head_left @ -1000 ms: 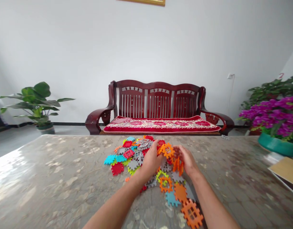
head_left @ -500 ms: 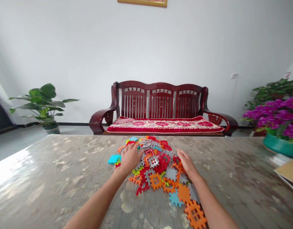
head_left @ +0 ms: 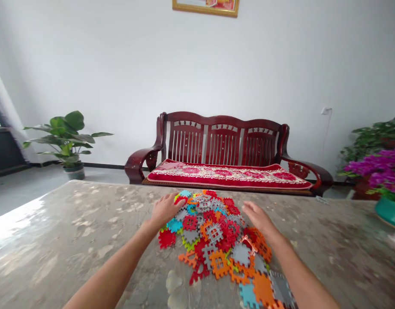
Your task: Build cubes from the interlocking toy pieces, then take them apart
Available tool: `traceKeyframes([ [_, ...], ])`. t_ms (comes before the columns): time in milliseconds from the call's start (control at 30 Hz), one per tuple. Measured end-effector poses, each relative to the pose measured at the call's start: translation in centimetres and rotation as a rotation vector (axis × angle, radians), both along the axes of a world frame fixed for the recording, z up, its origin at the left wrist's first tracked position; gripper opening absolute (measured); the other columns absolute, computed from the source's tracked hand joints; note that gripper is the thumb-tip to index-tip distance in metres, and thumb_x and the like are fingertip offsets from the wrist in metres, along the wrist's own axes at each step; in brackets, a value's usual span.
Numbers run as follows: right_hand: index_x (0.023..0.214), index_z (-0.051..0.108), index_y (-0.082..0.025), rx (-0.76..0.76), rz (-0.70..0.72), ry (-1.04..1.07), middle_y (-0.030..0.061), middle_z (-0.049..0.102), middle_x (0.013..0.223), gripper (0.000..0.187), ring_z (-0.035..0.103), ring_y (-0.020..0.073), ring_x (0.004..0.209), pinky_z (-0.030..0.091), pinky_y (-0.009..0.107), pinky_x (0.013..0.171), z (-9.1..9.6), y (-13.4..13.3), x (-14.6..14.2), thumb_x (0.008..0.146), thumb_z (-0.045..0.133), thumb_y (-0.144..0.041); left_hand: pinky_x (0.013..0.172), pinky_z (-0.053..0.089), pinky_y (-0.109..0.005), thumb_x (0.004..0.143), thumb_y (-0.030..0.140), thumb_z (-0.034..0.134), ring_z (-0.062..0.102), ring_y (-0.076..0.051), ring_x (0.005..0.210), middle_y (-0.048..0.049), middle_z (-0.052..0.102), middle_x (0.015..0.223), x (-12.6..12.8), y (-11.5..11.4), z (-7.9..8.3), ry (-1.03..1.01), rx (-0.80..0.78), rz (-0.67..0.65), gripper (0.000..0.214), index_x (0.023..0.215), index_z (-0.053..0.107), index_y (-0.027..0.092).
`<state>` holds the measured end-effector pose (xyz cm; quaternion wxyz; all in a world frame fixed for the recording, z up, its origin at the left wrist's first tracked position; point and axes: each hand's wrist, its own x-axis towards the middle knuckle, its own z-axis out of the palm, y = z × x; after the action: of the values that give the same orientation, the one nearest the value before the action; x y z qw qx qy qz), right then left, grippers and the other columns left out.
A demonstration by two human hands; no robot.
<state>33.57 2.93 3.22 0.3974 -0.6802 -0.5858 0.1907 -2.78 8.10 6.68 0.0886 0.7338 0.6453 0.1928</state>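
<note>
A heap of interlocking plastic tiles lies between my hands on the table (head_left: 97, 231). The tiles have toothed edges, some solid and some with window cut-outs, such as a red tile (head_left: 167, 238), a blue tile (head_left: 174, 225), a grey window tile (head_left: 214, 232) and an orange window tile (head_left: 219, 263). Along the heap's far left edge rests my left hand (head_left: 166, 209), fingers extended, thumb beside a red tile. My right hand (head_left: 259, 218) is at the right edge, above orange tiles (head_left: 263, 246), its fingers stretched forward. Neither hand visibly grips a tile.
Beyond the table stands a dark red wooden bench (head_left: 221, 141) with a patterned red cover (head_left: 229, 175). Purple flowers (head_left: 382, 171) in a teal pot (head_left: 388, 211) are at the right. A leafy potted plant (head_left: 68, 139) stands on the floor at left.
My left hand has shifted off the heap to its left edge, and the blue tile there sits closer in. My right hand stays at the right side. The whole view has turned slightly left.
</note>
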Motion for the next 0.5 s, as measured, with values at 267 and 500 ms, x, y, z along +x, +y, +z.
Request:
traceKeyframes([
  [267,0.140,0.046,-0.014,-0.119,0.202,-0.353,0.0150,0.047,0.145,0.061,0.042,0.0268,0.135,0.031,0.040,0.110,3.6,8.9,-6.1,0.088,0.047,-0.045,0.108,0.021,-0.065,0.088,0.064,0.031,0.027,-0.037,0.143,-0.0104,0.037,0.154,-0.2,4.9,-1.5,0.095,-0.156,-0.078,0.066,0.147,0.035,0.035],
  [500,0.142,0.044,-0.015,-0.240,0.270,-0.349,0.0150,0.043,0.149,0.064,0.036,0.0291,0.139,0.025,0.042,0.112,1.3,15.1,-9.9,0.090,0.043,-0.051,0.109,0.016,-0.067,0.087,0.071,0.022,0.023,-0.036,0.145,-0.0125,0.034,0.155,1.1,6.8,-2.5,0.093,-0.299,-0.115,0.074,0.150,0.029,0.033],
])
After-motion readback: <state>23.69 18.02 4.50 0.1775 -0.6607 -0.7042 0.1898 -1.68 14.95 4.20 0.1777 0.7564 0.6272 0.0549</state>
